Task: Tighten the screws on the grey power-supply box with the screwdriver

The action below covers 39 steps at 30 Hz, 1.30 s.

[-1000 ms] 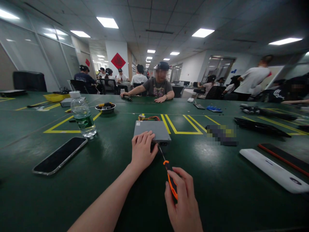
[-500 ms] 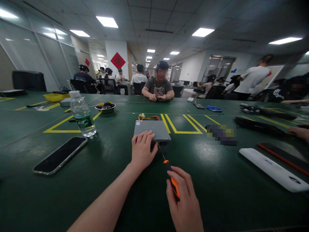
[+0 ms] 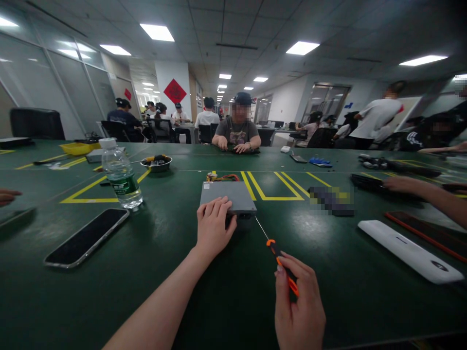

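Observation:
A grey computer power supply (image 3: 239, 195) lies on the green table, its cables (image 3: 226, 178) bunched behind it. My left hand (image 3: 215, 221) grips its near left corner, fingers over the top and thumb against the front face. Held in my right hand (image 3: 299, 296) is a screwdriver (image 3: 274, 248) with an orange and black handle. Its thin shaft points up and left, with the tip at the front right corner of the power supply; whether it touches cannot be made out.
Left of my hands are a phone (image 3: 87, 238) and a water bottle (image 3: 122, 175), with a metal bowl (image 3: 156, 165) of tools behind. To the right lie a white casing (image 3: 408, 250) and a red-edged dark panel (image 3: 423, 233). A co-worker's arm (image 3: 426, 192) reaches in there; another person sits opposite.
My right hand has moved right with the screwdriver, its tip shifting from the middle of the front face to the right corner. My left hand stays put. Co-workers' hands have come in at both sides.

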{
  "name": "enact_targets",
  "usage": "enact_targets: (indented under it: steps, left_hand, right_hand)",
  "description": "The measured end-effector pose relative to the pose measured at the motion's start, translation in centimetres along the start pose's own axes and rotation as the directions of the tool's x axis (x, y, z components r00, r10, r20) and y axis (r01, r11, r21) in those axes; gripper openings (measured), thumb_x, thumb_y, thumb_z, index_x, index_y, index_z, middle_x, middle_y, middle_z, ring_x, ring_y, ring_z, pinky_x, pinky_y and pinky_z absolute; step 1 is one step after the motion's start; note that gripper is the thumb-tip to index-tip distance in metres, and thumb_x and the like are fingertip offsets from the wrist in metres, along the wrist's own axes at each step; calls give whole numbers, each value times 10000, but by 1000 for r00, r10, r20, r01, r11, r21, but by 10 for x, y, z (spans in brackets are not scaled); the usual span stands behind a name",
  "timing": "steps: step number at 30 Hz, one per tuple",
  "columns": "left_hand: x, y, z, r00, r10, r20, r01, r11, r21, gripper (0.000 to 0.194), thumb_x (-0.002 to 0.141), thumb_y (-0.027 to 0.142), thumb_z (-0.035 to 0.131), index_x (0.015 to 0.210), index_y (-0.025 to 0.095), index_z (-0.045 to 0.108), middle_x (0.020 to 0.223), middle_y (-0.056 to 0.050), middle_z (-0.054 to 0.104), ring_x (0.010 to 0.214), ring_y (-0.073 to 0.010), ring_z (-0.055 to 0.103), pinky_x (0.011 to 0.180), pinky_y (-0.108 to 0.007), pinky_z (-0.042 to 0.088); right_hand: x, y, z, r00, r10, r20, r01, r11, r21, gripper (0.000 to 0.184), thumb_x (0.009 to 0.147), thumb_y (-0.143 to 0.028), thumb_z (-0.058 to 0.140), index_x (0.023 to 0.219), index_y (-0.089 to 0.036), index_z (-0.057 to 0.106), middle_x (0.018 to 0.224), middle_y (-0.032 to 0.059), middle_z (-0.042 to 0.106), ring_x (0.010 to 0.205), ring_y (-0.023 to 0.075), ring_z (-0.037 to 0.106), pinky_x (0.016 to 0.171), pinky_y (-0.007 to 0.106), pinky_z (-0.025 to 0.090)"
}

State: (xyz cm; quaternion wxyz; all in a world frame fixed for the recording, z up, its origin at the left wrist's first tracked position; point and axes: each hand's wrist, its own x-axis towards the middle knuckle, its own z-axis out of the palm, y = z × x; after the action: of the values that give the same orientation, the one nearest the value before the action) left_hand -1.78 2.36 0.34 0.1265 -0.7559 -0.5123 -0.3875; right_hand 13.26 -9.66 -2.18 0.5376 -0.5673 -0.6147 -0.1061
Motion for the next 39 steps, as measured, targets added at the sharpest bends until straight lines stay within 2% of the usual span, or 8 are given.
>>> enact_targets:
  steps: [10, 17, 22, 24, 28, 31, 37, 39]
  left_hand:
    - [0, 0, 1, 1000, -7, -6, 7, 1000, -4, 265, 829, 295, 487, 1084, 236, 534, 1226, -53, 569, 1153, -235, 467, 936, -430, 303]
    - [0, 0, 2, 1000, -10, -22, 10, 1000, -15, 264, 824, 286, 496, 1081, 237, 536, 1219, -44, 574, 1146, -226, 472, 940, -421, 302]
    - [0, 0, 3, 1000, -8, -9, 8, 1000, -4, 266, 824, 298, 494, 1080, 237, 530, 1225, -49, 571, 1154, -232, 466, 941, -427, 295]
    - [0, 0, 3, 1000, -9, -12, 9, 1000, -4, 267, 821, 292, 496, 1081, 239, 531, 1223, -50, 573, 1153, -235, 467, 941, -431, 293]
    - [-1, 0, 3, 1000, -9, -18, 9, 1000, -7, 278, 816, 286, 501, 1088, 241, 533, 1219, -51, 576, 1149, -238, 469, 941, -433, 295]
    - [-1, 0, 3, 1000, -7, -17, 7, 1000, -11, 284, 812, 296, 505, 1090, 241, 532, 1227, -50, 570, 1154, -239, 466, 943, -433, 297]
    - [-1, -1, 3, 1000, -10, 1, 10, 1000, -10, 296, 810, 314, 506, 1096, 241, 526, 1232, -56, 564, 1170, -244, 451, 948, -439, 290]
    - [-1, -1, 3, 1000, -11, 1, 11, 1000, -8, 297, 810, 316, 504, 1096, 240, 524, 1233, -54, 563, 1171, -242, 450, 949, -436, 290]
  right_hand:
    - [1, -4, 2, 998, 39, 49, -39, 999, -1, 171, 900, -243, 383, 1018, -210, 502, 1026, 72, 539, 941, 171, 559, 761, 336, 503]
    - [2, -9, 4, 995, -96, 33, 96, 995, 3, 273, 876, -215, 421, 1143, -160, 436, 1087, 118, 490, 1014, 186, 539, 762, 313, 518]
    - [-1, -2, -2, 988, 82, 134, -75, 996, -56, 220, 916, -305, 367, 1078, -217, 487, 834, 23, 586, 641, 116, 617, 559, 228, 508]
    - [0, -2, -4, 980, 122, 161, -114, 992, -59, 228, 925, -321, 333, 1046, -225, 502, 782, 6, 586, 604, 108, 607, 536, 218, 492]
    - [4, -8, -1, 998, 47, 49, -47, 999, -19, 244, 892, -300, 374, 1091, -193, 467, 1022, 96, 524, 892, 181, 580, 682, 304, 510]
    - [2, -8, 1, 1000, -9, 11, 9, 1000, 30, 284, 875, -239, 400, 1150, -177, 422, 1073, 115, 488, 998, 201, 528, 769, 349, 495]
    - [-2, 1, -3, 996, 44, 76, -48, 998, 51, 210, 911, -226, 374, 1073, -225, 508, 1033, 56, 551, 719, 104, 599, 681, 267, 510]
    - [-2, 0, -3, 995, 56, 80, -62, 996, 66, 216, 913, -233, 364, 1072, -222, 510, 1057, 64, 542, 744, 112, 602, 675, 275, 515]
